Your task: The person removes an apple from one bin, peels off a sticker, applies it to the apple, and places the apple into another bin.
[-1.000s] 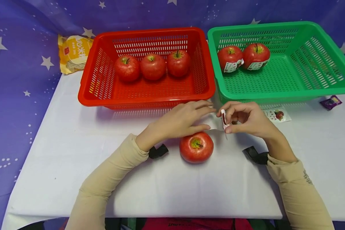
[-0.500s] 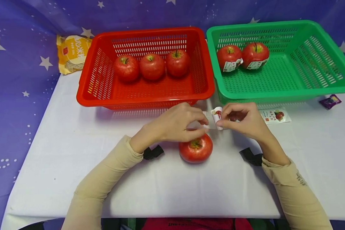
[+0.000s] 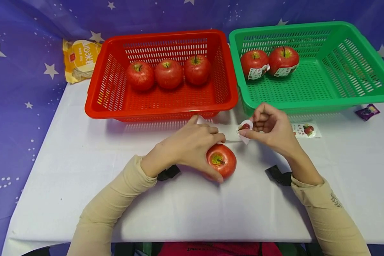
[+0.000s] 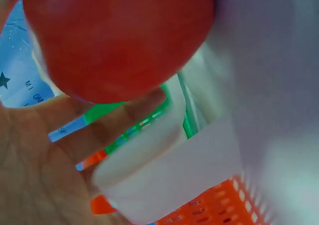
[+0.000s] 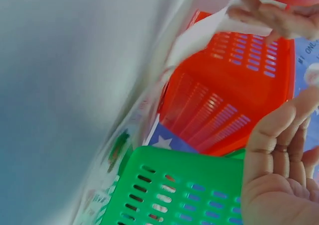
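A red apple (image 3: 226, 158) stands on the white table, stem up, and my left hand (image 3: 192, 145) grips it with the thumb on the near side and fingers on the far side. The apple (image 4: 119, 36) fills the top of the left wrist view. Behind it runs a white backing strip (image 3: 228, 131), passing beneath the left fingers. My right hand (image 3: 273, 129) pinches a curled sticker (image 3: 245, 126) with an apple picture at the strip. Another printed label (image 3: 308, 129) lies flat right of that hand. In the right wrist view the right fingers (image 5: 276, 145) are bent.
Behind my hands stand a red basket (image 3: 160, 113) with three apples and a green basket (image 3: 294, 106) with two labelled apples (image 3: 284, 60). A yellow packet (image 3: 81, 60) is at the back left, a purple wrapped candy (image 3: 367, 112) at the right.
My left hand has come from the strip behind the apple down around the apple. The right hand has stayed near the same spot, and the sticker now curls up at its thumb.
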`<state>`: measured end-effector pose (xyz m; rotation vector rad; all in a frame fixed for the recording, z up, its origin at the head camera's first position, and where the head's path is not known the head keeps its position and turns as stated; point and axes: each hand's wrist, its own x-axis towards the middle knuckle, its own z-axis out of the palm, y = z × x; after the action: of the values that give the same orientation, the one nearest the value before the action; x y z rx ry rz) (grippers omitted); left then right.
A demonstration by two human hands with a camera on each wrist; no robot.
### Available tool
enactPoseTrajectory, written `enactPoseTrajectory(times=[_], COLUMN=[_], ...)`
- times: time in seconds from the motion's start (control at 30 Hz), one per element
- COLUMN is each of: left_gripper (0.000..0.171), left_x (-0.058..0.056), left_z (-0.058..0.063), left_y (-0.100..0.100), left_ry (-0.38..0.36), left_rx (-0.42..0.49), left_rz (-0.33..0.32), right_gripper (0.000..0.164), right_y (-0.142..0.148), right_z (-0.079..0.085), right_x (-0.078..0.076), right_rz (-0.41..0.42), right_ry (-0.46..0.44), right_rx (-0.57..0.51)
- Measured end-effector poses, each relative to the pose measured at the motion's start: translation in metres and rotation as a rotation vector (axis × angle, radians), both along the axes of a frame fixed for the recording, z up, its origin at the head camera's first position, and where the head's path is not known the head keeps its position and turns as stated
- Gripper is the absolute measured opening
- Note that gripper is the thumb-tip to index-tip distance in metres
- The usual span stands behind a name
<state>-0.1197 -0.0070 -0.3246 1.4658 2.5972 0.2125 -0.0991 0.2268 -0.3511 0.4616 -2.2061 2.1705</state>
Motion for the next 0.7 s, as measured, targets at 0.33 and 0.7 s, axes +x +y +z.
enactPoseTrajectory(times=[0.33, 0.7], left_gripper=[0.044, 0.017], left_x=[-0.007, -0.023], left_z=[-0.019, -0.02], left_y=[0.021, 0.014], left_ry=[0.072, -0.425], left_rx=[0.523, 0.615], left_rz=[0.142, 0.246], right_gripper=[0.014, 0.019], right_y=[-0.017, -0.015], right_z=[-0.004, -0.006], right_x=[0.002, -0.001], right_rz=[0.038, 0.014], right_ry=[-0.067, -0.175], right_rx=[0.045, -0.167])
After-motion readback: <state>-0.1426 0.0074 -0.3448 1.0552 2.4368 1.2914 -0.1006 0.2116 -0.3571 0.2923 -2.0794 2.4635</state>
